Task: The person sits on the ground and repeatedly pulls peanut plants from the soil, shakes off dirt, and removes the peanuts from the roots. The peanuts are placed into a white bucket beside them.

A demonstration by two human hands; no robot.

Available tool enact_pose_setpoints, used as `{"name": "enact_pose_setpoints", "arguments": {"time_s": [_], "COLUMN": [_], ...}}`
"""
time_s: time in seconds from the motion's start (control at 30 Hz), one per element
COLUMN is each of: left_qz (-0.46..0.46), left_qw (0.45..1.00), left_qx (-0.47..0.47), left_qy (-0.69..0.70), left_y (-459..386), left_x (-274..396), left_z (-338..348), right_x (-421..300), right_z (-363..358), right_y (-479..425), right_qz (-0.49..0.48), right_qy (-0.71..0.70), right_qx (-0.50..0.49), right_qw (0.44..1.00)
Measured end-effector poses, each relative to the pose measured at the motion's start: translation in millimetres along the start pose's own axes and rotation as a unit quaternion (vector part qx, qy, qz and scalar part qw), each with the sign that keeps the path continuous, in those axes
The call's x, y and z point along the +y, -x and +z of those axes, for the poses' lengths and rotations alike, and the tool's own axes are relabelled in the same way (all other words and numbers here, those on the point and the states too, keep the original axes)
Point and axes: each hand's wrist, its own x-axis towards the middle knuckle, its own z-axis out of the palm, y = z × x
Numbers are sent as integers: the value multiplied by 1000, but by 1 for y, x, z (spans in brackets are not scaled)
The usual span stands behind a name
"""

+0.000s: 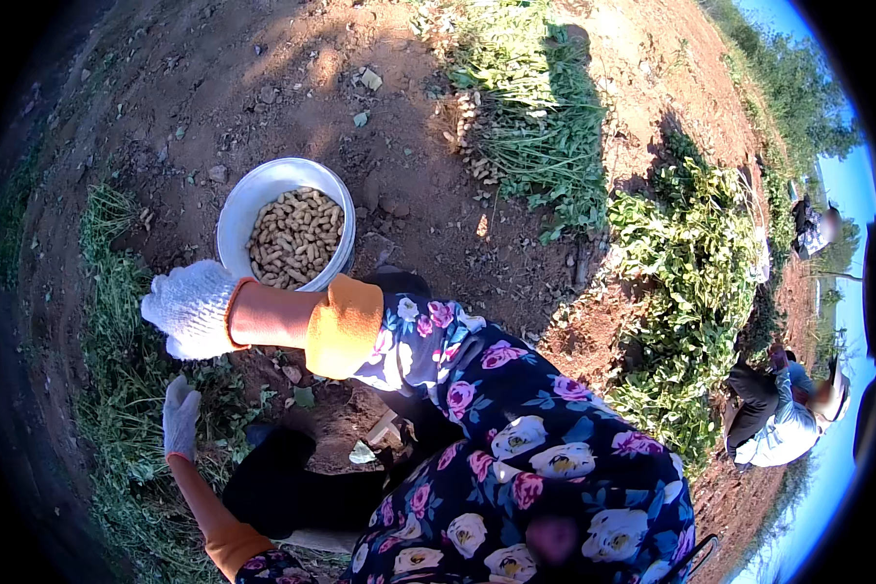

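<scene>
My right hand [193, 310], in a white knitted glove with an orange-brown cuff, hangs beside the near rim of a white plastic bucket [230, 219]. Its fingers look curled and face away from me, so what they hold is hidden. Unshelled peanuts [297, 235] fill part of the bucket. My left hand [181, 420], gloved too, is lower in the picture, over a heap of green peanut plants [128, 409]. I see the back of that glove; no object shows in it, and its fingertips are partly hidden.
Pulled peanut plants with pods [471, 135] lie on the brown soil at the top. A leafy green pile [686, 292] stands to the right. A seated person [781, 416] is beyond it, and another person [814, 226] is farther off. My dark-clad knee [299, 474] is beside my left arm.
</scene>
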Motion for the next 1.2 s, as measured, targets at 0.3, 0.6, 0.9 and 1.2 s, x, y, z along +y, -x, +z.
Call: {"name": "enact_pose_setpoints", "arguments": {"time_s": [0.3, 0.6, 0.9, 1.2], "left_qz": [314, 587, 595, 583], "left_qw": [914, 778, 775, 785], "left_qx": [-11, 36, 21, 4], "left_qy": [-258, -222, -213, -208], "left_y": [75, 122, 107, 102], "left_x": [172, 238, 239, 236], "left_z": [138, 255, 266, 271], "right_x": [164, 365, 471, 461], "right_z": [-2, -43, -111, -42], "right_y": [95, 316, 369, 403], "right_qz": [114, 492, 542, 628], "right_qy": [-106, 296, 475, 156], "right_qx": [192, 76, -88, -77], "right_qw": [969, 815, 688, 759]}}
